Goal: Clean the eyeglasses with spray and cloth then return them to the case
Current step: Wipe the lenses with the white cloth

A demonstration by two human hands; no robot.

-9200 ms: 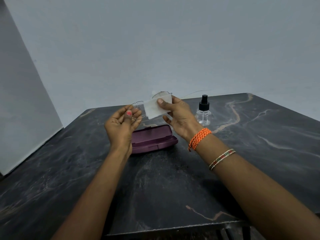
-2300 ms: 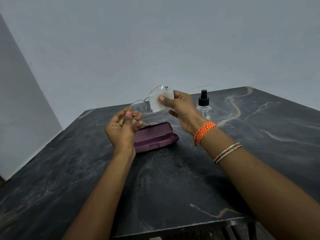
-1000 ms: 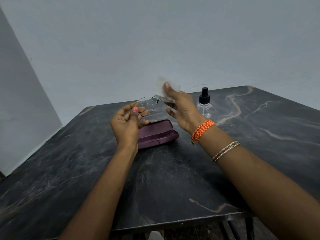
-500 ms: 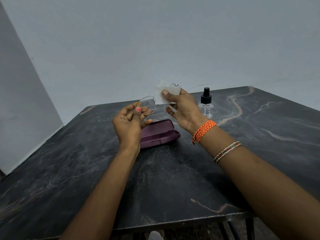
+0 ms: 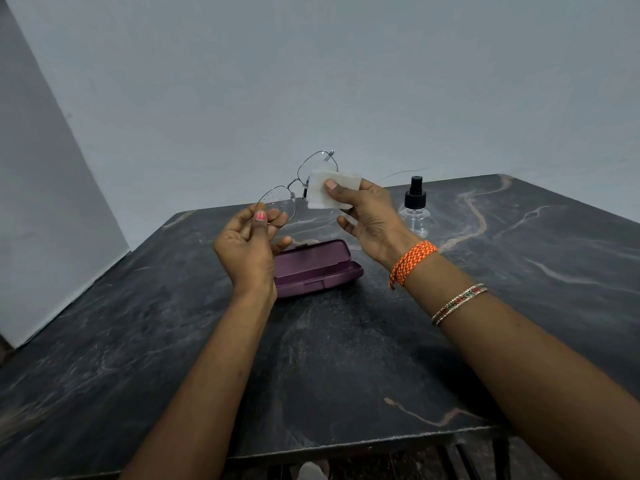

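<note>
Right hand (image 5: 367,216) wiping eyeglasses (image 5: 298,188), case (image 5: 317,268) open (nothing inside)

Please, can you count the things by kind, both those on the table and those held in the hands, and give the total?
Eyeglasses: 1, held in the left hand
White cloth: 1, in the right hand
Spray bottle: 1, standing on the table
Purple case: 1, open on the table
Total: 4

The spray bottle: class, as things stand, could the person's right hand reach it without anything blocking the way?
Probably yes. The spray bottle stands just beside the right hand with bare table between them. But that hand is gripping the white cloth, so it would first need freeing.
</note>
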